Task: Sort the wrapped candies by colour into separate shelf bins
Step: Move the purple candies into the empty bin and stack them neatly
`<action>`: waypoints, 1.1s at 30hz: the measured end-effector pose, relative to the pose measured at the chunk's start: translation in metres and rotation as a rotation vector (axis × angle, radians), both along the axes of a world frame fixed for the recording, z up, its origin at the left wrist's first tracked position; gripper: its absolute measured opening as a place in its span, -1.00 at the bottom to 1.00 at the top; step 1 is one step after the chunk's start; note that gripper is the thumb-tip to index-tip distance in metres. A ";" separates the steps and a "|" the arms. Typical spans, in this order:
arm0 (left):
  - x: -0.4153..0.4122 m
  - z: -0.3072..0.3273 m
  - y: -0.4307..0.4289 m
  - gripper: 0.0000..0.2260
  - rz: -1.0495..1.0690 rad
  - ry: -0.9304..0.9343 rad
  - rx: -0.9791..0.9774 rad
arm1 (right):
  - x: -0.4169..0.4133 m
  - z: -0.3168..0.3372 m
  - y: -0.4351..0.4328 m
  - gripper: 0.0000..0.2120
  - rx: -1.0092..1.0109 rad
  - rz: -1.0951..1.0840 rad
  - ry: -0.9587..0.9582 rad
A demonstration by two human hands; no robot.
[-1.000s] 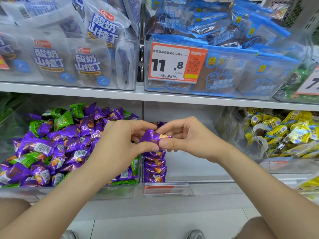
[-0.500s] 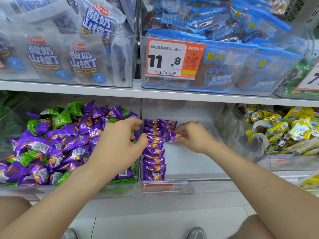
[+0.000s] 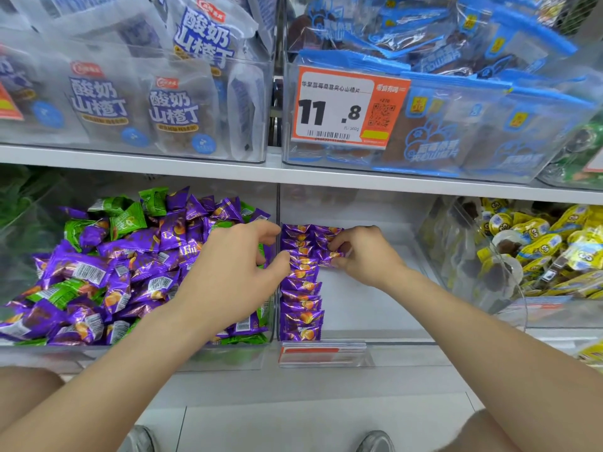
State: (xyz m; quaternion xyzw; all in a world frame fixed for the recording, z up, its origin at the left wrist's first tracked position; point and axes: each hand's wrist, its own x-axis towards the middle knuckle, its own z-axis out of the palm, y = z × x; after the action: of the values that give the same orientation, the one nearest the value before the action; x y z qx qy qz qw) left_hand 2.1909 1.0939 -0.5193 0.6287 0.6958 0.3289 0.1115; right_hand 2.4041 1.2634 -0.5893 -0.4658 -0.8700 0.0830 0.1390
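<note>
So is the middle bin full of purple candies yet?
No, the middle bin is mostly empty: purple candies line only its left side.

We log | lower shelf [image 3: 424, 365]: left bin [image 3: 163, 357] holds heaped wrapped candies [image 3: 130, 265] | middle bin [image 3: 368, 308] just right: candy row [image 3: 301, 301] along its left wall, front to back; short second row [image 3: 326, 233] beside it at the back | our right grip [image 3: 365, 256] pinches a candy [image 3: 328, 256] at that row's near end | our left grip [image 3: 235, 272] over the wall between the bins | upper shelf [image 3: 195, 168]: price tag [image 3: 349, 107] on the right-hand bag bin [image 3: 489, 161]
</note>
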 end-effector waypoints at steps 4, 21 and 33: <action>-0.003 0.000 -0.002 -0.62 -0.024 0.009 -0.002 | 0.003 0.004 -0.003 -0.74 0.010 -0.020 -0.004; -0.096 0.025 -0.045 -0.35 0.169 0.410 -0.570 | -0.121 0.081 -0.142 -0.72 0.100 0.393 0.084; -0.112 0.019 -0.045 -0.59 0.086 0.406 -0.517 | -0.184 0.068 -0.120 -0.69 0.269 0.328 -0.448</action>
State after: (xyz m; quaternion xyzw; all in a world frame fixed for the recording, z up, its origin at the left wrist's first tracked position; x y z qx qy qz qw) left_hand 2.0793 1.0491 -0.5002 0.6025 0.7900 0.0141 0.1124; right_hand 2.2200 1.1431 -0.5214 -0.3031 -0.9457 -0.1164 -0.0113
